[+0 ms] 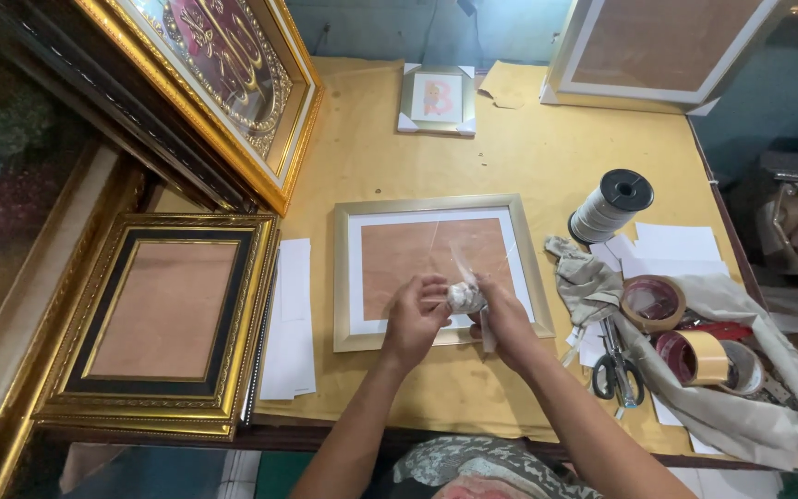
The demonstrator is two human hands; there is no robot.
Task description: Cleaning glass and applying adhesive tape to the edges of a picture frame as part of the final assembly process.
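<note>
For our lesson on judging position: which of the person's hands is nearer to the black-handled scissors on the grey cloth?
The right hand. It is just left of the scissors, over the frame's lower right corner. The left hand is farther left, over the silver frame.

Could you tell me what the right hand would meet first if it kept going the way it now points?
The right hand points up-left; it would meet the crumpled white wad it already touches, then probably the left hand.

A picture frame (436,208) lies mid-table (528,148); a larger frame (163,323) left of it, paper sheets (290,323) between; behind, a small frame (437,98); right, a spool (610,205), scissors (617,365) and tape rolls (695,356) on cloth (750,416).
</note>
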